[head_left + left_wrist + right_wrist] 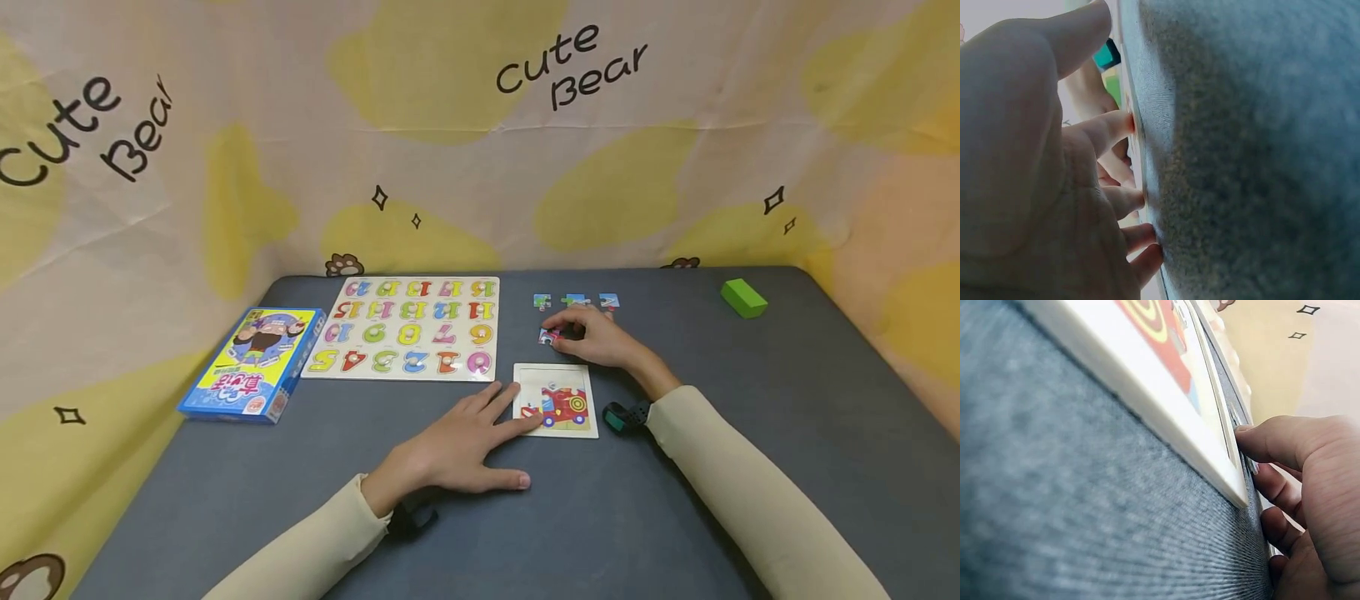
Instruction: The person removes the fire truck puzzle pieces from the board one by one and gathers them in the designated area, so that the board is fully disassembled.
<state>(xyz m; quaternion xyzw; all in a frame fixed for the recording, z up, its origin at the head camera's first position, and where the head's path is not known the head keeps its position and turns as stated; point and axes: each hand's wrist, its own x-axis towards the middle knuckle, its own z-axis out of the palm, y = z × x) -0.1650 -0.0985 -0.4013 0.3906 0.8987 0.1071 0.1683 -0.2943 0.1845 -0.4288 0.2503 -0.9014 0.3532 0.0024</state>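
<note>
A small puzzle board [555, 377] with a white frame and a partly assembled red truck picture lies in front of me. My left hand [468, 442] is spread flat, its fingertips resting on the board's left side and the table beside it. Just behind the board, my right hand [596, 337] pinches a jigsaw piece [547, 337] between thumb and fingers, low at the tabletop. In the right wrist view, the right thumb [1266, 439] overlaps the board's frame [1166, 428], and the piece is mostly hidden. The left wrist view shows the left fingers [1113, 128] pressing down at the board's edge.
Three loose jigsaw pieces, one of them a blue piece [609, 300], lie in a row behind the right hand. A number puzzle board [401, 333] and a blue-and-yellow box [255, 362] stand at left. A green block [744, 298] sits at back right.
</note>
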